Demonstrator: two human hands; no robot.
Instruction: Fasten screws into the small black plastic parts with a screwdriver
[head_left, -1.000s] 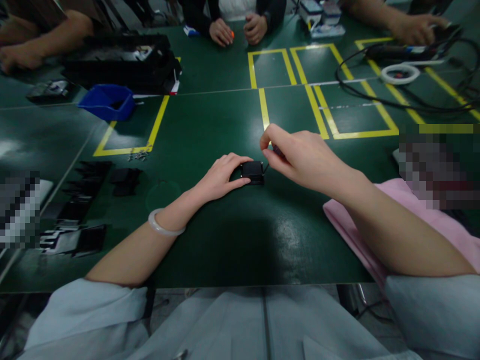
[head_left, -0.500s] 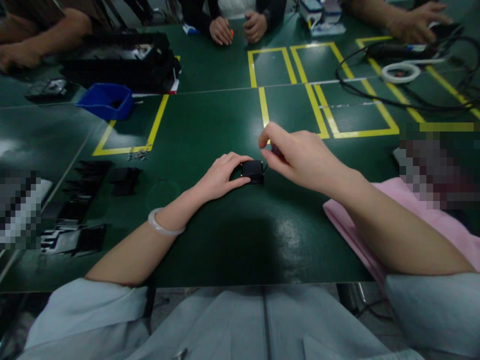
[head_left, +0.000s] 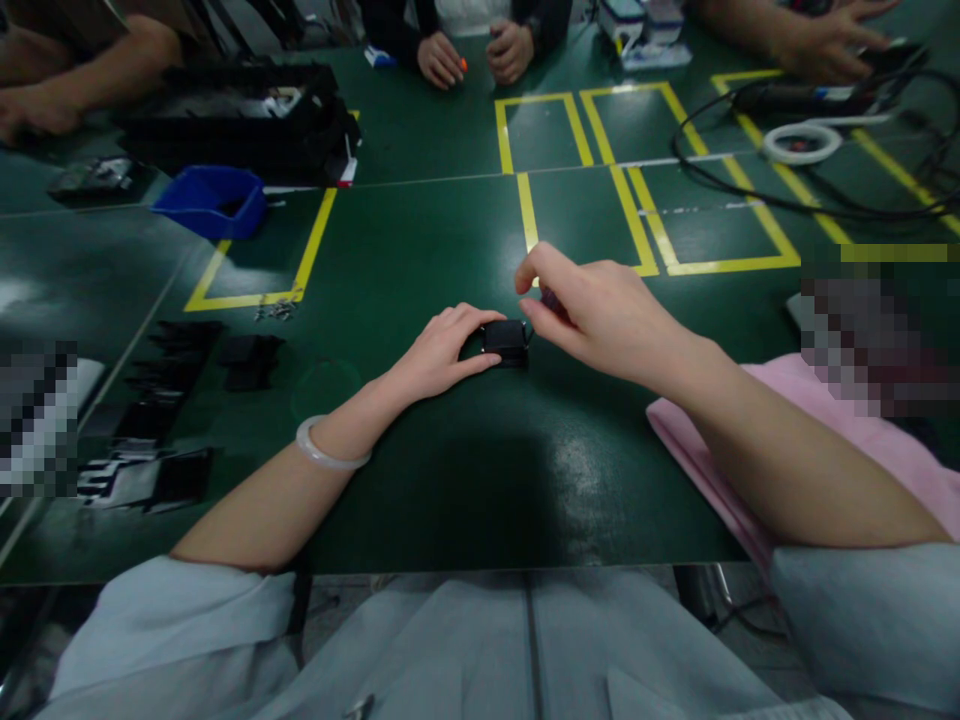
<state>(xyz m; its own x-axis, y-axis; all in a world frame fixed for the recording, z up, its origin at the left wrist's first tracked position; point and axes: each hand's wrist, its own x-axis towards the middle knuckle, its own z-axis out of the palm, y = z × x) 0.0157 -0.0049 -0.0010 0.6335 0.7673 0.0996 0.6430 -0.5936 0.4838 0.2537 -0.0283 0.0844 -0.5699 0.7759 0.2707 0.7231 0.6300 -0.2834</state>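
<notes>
A small black box-shaped part (head_left: 507,342) lies on the green table in front of me. My left hand (head_left: 448,350) is closed on its left end, thumb on the near side and fingers on the far side. To its right, my right hand (head_left: 592,305) is curled around the dark handle of a screwdriver (head_left: 552,300). A thin shaft slants from that hand to the part's right end; whether the tip touches a screw is too small to tell.
At left lie small metal pieces (head_left: 279,307), black parts (head_left: 247,360) and a blue bin (head_left: 211,200). A black crate (head_left: 232,125) stands behind. Pink cloth (head_left: 810,390) lies under my right forearm. Cables (head_left: 787,200) coil at far right. Other people's hands (head_left: 442,60) rest across the table.
Both my hands, the black part and the screwdriver stay almost in place. Across the table at right, another person's hand has shifted slightly.
</notes>
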